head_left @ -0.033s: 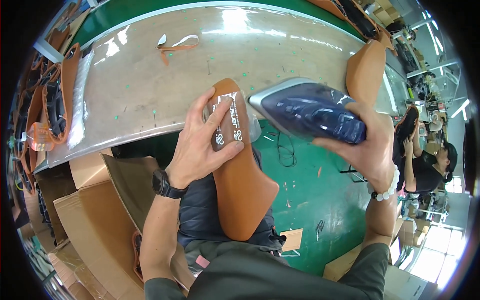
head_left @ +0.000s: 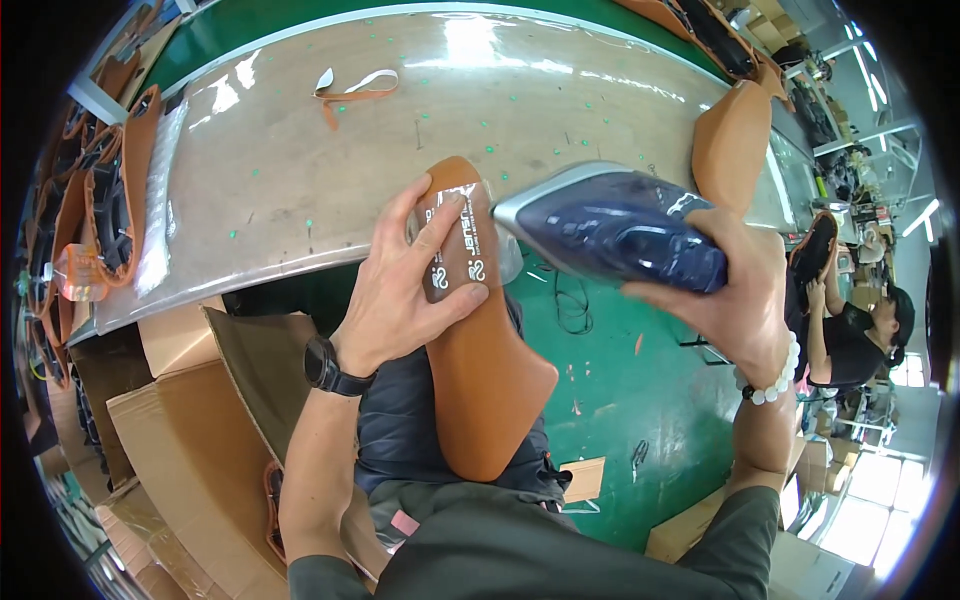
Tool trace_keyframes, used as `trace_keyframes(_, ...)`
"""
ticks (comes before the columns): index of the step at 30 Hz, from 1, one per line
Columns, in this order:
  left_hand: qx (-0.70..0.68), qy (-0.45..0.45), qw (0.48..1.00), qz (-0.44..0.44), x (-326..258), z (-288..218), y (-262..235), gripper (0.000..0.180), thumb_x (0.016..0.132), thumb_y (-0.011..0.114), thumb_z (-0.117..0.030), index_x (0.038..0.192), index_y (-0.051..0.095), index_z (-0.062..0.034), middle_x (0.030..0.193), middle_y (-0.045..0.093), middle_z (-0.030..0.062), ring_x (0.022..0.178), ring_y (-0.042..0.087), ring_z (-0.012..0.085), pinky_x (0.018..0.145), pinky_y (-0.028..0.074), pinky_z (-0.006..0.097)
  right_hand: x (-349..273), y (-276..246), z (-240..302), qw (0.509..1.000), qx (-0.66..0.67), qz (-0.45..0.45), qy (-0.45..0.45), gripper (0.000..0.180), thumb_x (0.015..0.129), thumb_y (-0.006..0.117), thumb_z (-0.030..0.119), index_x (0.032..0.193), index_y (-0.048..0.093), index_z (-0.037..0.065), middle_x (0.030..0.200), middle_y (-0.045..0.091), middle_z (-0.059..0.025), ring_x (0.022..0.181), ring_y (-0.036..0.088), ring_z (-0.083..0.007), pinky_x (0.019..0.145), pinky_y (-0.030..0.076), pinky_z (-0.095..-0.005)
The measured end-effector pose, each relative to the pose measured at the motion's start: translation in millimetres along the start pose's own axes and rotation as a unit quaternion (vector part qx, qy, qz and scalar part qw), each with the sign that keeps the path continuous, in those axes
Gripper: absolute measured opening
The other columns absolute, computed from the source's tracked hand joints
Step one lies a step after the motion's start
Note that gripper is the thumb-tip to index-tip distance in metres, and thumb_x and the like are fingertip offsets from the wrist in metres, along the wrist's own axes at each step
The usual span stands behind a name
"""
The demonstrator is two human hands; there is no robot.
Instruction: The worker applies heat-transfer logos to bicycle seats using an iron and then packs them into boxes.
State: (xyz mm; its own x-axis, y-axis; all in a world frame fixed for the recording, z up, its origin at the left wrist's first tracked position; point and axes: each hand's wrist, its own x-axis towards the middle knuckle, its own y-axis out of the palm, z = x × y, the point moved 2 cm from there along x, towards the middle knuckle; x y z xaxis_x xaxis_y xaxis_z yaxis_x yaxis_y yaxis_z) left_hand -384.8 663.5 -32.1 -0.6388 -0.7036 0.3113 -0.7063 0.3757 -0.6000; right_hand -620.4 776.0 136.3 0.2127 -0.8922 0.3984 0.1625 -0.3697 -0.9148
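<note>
A long brown leather-look seat [head_left: 485, 400] stands tilted over my lap, its narrow end against the table edge. My left hand [head_left: 400, 275] is closed around that narrow end, with fingers and thumb pressing a clear film [head_left: 462, 245] with white print on it. In my right hand [head_left: 735, 280] is a dark blue clothes iron [head_left: 610, 220], gripped by its rear and handle. The iron's silver tip points left and reaches the film's right edge; whether it touches cannot be made out.
Behind lies a film-covered table [head_left: 350, 180] with a strip of offcut [head_left: 358, 90]. More brown seats [head_left: 735, 140] rest at its right and left ends. Open cardboard boxes [head_left: 200, 430] stand at my left. A co-worker [head_left: 860, 335] handles a seat at far right. A cable [head_left: 572, 300] lies on the green floor.
The iron has shifted slightly left and down, its tip closer to the film. My left hand and the seat stay put.
</note>
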Motion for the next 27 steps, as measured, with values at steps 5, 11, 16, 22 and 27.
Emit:
trace_keyframes(5, 0.015, 0.023, 1.000, -0.008, 0, 0, 0, 0.085, 0.072, 0.081, -0.033, 0.146, 0.045, -0.0109, 0.153, 0.028, 0.0235, 0.137, 0.034, 0.0454, 0.110, 0.038, 0.051, 5, 5, 13, 0.991, -0.079, 0.066, -0.091, 0.046, 0.065, 0.083, 0.042, 0.078, 0.057, 0.007, 0.064, 0.055, -0.0057, 0.053, 0.059, -0.0213, 0.049, 0.044, -0.0348)
trace_keyframes(11, 0.015, 0.015, 1.000, 0.003, 1, -1, 1, 0.088, 0.070, 0.080, -0.031, 0.148, 0.043, -0.0105, 0.155, 0.026, 0.0224, 0.137, 0.034, 0.0444, 0.111, 0.036, 0.050, 14, 17, 19, 0.971, -0.128, 0.124, -0.159, 0.046, 0.073, 0.071, 0.048, 0.073, 0.048, 0.008, 0.060, 0.046, -0.0036, 0.051, 0.055, -0.0208, 0.047, 0.043, -0.0331)
trace_keyframes(16, 0.015, 0.008, 1.000, 0.010, 1, -2, 0, 0.090, 0.069, 0.081, -0.030, 0.147, 0.043, -0.0092, 0.156, 0.026, 0.0218, 0.138, 0.033, 0.0433, 0.112, 0.035, 0.050, 18, 17, 23, 0.965, -0.134, 0.149, -0.170, 0.041, 0.072, 0.071, 0.043, 0.076, 0.050, 0.008, 0.063, 0.049, -0.0039, 0.054, 0.057, -0.0211, 0.049, 0.045, -0.0337)
trace_keyframes(22, 0.014, 0.019, 1.000, 0.002, 1, -1, 0, 0.089, 0.069, 0.082, -0.033, 0.147, 0.044, -0.0092, 0.155, 0.027, 0.0217, 0.138, 0.033, 0.0436, 0.112, 0.035, 0.050, 22, 20, 23, 0.959, -0.146, 0.168, -0.175, 0.036, 0.070, 0.070, 0.037, 0.076, 0.049, 0.008, 0.065, 0.050, -0.0044, 0.056, 0.058, -0.0213, 0.050, 0.045, -0.0340)
trace_keyframes(27, 0.003, 0.018, 1.000, -0.003, 2, -1, 3, 0.087, 0.071, 0.081, -0.036, 0.146, 0.045, -0.0096, 0.155, 0.027, 0.0217, 0.139, 0.032, 0.0441, 0.112, 0.035, 0.051, 27, 21, 21, 0.959, -0.147, 0.171, -0.170, 0.035, 0.071, 0.070, 0.037, 0.076, 0.050, 0.008, 0.064, 0.051, -0.0045, 0.056, 0.058, -0.0217, 0.050, 0.045, -0.0342)
